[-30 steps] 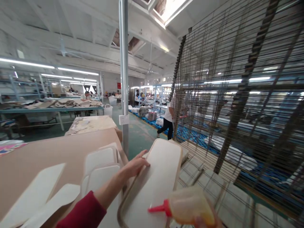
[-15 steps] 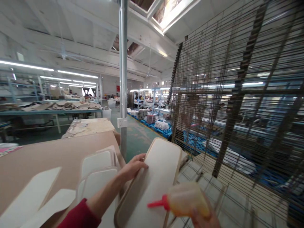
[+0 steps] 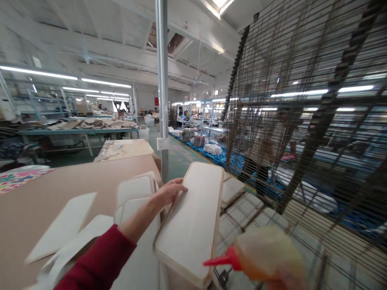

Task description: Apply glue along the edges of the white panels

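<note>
1. Left hand (image 3: pixel 171 192): thumb on the white panel (image 3: pixel 193 217), fingers clasping its left long edge. A firm grip there should steady the work.
2. Right hand (image 3: pixel 287 278): blurred, grasping the squeeze bottle (image 3: pixel 263 249).
3. Red nozzle (image 3: pixel 222 259): at the panel's near right corner; from here I cannot tell whether it touches. Light, even pressure with the tip low seems best.
4. Panel location: between the stacked panels (image 3: pixel 136 209) and the mesh rack (image 3: pixel 287 80). Avoid knocking either.
</note>
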Motion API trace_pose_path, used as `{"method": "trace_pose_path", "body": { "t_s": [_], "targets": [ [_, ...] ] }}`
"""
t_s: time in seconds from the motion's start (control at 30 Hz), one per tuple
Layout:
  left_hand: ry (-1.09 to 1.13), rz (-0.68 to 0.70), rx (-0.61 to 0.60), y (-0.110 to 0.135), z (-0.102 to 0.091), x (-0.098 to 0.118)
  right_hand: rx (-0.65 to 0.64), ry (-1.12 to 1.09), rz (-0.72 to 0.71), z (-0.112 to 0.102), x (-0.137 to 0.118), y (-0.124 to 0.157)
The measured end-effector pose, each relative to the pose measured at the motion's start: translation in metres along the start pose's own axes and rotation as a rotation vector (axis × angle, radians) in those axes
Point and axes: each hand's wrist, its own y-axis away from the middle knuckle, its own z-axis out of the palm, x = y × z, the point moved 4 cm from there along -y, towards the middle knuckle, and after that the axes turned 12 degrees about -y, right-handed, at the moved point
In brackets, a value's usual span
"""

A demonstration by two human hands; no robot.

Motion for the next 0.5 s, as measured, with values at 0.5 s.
{"method": "trace_pose_path", "body": {
  "t_s": [0.5],
  "targets": [
    [-0.019, -0.05, -0.039, -0.01, -0.012, -0.012, -0.003, 0.006, -0.097, -0.001, -0.014, -0.012]
  ]
}}
